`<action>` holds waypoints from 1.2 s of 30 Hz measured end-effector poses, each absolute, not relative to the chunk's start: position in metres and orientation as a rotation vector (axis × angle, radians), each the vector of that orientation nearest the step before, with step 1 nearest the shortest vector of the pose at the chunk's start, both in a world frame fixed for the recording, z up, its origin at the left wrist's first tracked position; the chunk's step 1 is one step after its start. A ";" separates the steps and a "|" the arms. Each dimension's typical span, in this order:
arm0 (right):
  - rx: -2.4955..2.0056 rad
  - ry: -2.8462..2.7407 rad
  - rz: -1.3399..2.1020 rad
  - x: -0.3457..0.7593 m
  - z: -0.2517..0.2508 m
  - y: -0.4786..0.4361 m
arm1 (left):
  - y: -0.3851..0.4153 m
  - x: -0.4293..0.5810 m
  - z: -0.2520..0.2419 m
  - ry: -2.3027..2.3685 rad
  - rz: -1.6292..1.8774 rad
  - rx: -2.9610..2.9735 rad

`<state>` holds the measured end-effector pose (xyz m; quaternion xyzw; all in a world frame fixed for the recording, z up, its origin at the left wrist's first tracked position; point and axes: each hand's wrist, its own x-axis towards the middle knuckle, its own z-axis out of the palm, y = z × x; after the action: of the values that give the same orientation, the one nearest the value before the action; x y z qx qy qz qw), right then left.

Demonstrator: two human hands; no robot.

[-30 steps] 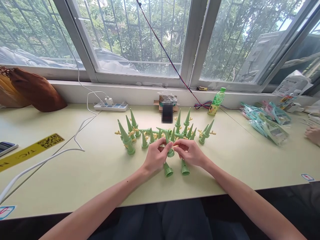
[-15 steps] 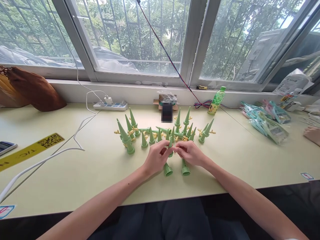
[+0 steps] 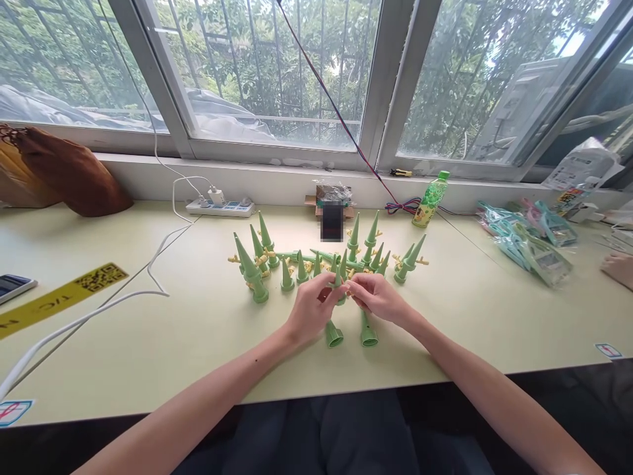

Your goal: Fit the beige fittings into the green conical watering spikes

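My left hand (image 3: 311, 308) and my right hand (image 3: 378, 298) meet above the table's middle, both pinching one small green cone spike (image 3: 338, 288) between their fingertips. A small yellow part shows at my right fingertips. Two more green cones (image 3: 333, 334) (image 3: 367, 332) lie on the table just under my hands, open ends toward me. Behind them a cluster of several upright green cones with yellow fittings (image 3: 257, 270) spreads across the pale table (image 3: 198, 330).
A power strip (image 3: 220, 208) with white cables lies at the back left, next to a brown bag (image 3: 69, 175). A green bottle (image 3: 429, 200) stands at the back right. Packaged items (image 3: 531, 244) and another person's hand (image 3: 618, 269) are at the right. A phone (image 3: 14, 285) and yellow tape lie left.
My hands have stayed together on the cone and shifted slightly up and away; the cone is held a bit higher. The view tilted slightly.
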<state>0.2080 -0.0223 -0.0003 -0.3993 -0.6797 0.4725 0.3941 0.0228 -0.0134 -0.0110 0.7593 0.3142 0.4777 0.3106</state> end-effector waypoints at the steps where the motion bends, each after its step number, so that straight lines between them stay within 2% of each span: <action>1: -0.995 -1.736 1.161 0.208 -0.001 -0.022 | -0.014 0.023 -0.009 0.845 1.234 1.898; 7: -0.973 -1.861 0.900 0.210 -0.003 -0.023 | -0.016 0.023 -0.002 0.835 1.139 1.591; 20: -1.083 -1.858 0.646 0.207 -0.002 -0.024 | -0.017 0.022 -0.009 0.739 1.088 1.740; 25: -1.117 -1.825 0.766 0.207 -0.001 -0.025 | -0.017 0.021 -0.011 0.741 1.147 1.979; 31: -1.133 -1.764 1.028 0.208 -0.002 -0.023 | -0.018 0.020 -0.012 0.522 1.199 2.413; 36: -1.132 -1.720 1.016 0.206 -0.004 -0.022 | -0.020 0.023 -0.010 0.629 1.240 2.304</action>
<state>0.2057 -0.0221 -0.0038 -0.4496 -0.6830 0.4037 0.4103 0.0233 -0.0196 -0.0103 0.8346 0.2278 0.4491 0.2232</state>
